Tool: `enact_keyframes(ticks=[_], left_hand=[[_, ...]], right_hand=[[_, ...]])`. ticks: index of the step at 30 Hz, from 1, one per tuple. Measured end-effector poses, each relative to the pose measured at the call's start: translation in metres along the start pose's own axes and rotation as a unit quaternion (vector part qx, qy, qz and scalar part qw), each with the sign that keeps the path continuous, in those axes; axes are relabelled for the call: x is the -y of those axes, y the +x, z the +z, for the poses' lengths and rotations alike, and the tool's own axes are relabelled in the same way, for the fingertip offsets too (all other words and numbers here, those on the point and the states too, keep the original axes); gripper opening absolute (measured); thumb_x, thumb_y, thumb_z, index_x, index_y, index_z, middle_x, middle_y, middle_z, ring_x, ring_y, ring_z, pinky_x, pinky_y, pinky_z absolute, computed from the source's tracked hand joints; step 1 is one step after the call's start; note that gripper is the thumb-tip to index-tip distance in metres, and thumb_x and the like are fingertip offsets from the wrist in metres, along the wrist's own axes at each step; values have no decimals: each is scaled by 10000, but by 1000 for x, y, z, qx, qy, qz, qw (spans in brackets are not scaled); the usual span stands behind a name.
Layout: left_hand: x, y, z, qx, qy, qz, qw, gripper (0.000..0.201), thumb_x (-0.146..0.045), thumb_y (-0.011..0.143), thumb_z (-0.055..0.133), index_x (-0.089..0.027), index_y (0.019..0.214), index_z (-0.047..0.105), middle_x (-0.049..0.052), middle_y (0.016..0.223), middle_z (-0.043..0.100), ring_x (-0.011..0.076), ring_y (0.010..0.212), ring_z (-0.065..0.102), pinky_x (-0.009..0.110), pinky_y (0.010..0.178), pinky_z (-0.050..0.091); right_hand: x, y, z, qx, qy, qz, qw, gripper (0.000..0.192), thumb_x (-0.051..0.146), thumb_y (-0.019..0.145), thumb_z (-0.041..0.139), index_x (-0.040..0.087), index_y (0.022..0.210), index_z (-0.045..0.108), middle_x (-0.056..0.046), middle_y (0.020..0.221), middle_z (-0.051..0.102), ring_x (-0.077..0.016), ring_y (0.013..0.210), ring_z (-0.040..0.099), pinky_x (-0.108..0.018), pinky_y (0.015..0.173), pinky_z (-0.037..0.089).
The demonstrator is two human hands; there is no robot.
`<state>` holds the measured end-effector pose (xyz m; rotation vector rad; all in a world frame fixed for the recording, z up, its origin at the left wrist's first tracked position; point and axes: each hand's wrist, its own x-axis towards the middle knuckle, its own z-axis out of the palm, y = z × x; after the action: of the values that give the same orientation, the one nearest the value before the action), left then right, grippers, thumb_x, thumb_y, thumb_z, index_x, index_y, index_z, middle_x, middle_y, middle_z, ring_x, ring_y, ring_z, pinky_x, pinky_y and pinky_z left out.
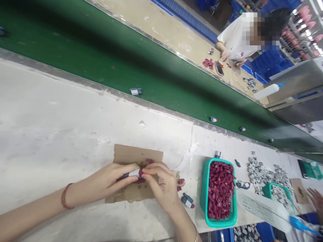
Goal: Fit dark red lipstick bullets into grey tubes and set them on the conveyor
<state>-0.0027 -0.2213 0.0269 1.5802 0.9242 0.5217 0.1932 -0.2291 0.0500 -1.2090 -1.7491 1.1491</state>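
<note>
Small part (133,174) pinched between left hand (111,181) and right hand (161,183) fingertips over cardboard (131,155)

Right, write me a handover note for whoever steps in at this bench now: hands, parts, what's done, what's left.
Left hand: fingers pinch a small grey-and-white plastic piece over the torn brown cardboard sheet.
Right hand: fingertips press a small maroon plastic cap against that piece's end; whether it is fully seated cannot be told.
Supply: teal plastic basket of maroon caps to the right, loose pile of grey pieces beyond it.
Done: two capped pieces lie beside the right wrist; more ride the green conveyor belt.
Left: the basket is nearly full.
</note>
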Motion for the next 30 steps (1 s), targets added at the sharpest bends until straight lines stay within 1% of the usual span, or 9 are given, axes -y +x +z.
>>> enact_keyframes(ticks=[4,7,11,13,16,21,24,26,30], left_hand=[[-8,39,-17,-52,26,-16,998,249,-461,877,567,-226,936,626,38,841,708,223,658,633,250,622,418],[-12,83,-44,-117,116,17,986,320,-507,893,526,-202,935,613,29,776,653,207,618,577,255,609,392],[-8,148,-77,-210,241,90,943,314,-405,953,433,-151,981,615,101,1058,648,278,1029,559,332,909,410],[-1,177,-87,-251,252,93,930,288,-352,948,429,-134,973,615,145,1182,607,316,1199,465,410,1052,319],[13,204,-95,-293,315,78,899,274,-327,923,451,-132,942,642,178,1245,578,358,1303,377,484,1103,253],[32,198,-101,-303,445,49,841,428,-389,925,389,-84,1057,658,218,1197,586,405,1199,468,520,1007,355],[37,182,-107,-276,469,31,839,460,-372,907,370,-71,1125,642,222,1153,587,402,1086,534,499,914,429],[33,173,-110,-261,448,26,855,434,-331,902,351,-98,1124,642,201,1119,598,391,1067,545,498,908,439],[11,160,-107,-312,236,1,920,335,-273,899,373,-147,1062,637,141,1103,622,332,1125,528,466,1017,387]], right_hand=[[2,-15,-52,-97,-136,18,986,210,228,946,521,254,993,724,-56,971,715,-198,925,661,-324,816,524],[-8,-44,-108,-216,-311,81,922,203,236,921,503,229,956,702,-87,1000,680,-256,972,612,-403,857,473],[-32,-80,-161,-165,-471,160,851,202,235,877,496,214,904,695,-94,894,645,-292,856,580,-434,776,457],[-42,-87,-169,-137,-525,166,823,199,212,858,506,215,911,698,-91,871,618,-288,827,574,-415,742,461],[-48,-84,-166,-97,-598,163,779,186,165,842,532,213,908,700,-89,857,592,-276,805,570,-381,713,461],[-46,-72,-163,-41,-673,173,718,174,106,861,531,199,842,677,-95,850,598,-261,813,572,-351,717,441],[-48,-72,-170,-26,-673,150,724,168,115,873,528,212,805,648,-92,852,608,-262,826,568,-349,709,437],[-48,-72,-176,-21,-647,129,752,171,145,891,511,213,784,625,-95,853,613,-270,829,570,-365,716,443],[-43,-76,-180,-80,-471,129,869,176,284,931,473,217,831,601,-84,866,640,-259,823,594,-381,743,466]])
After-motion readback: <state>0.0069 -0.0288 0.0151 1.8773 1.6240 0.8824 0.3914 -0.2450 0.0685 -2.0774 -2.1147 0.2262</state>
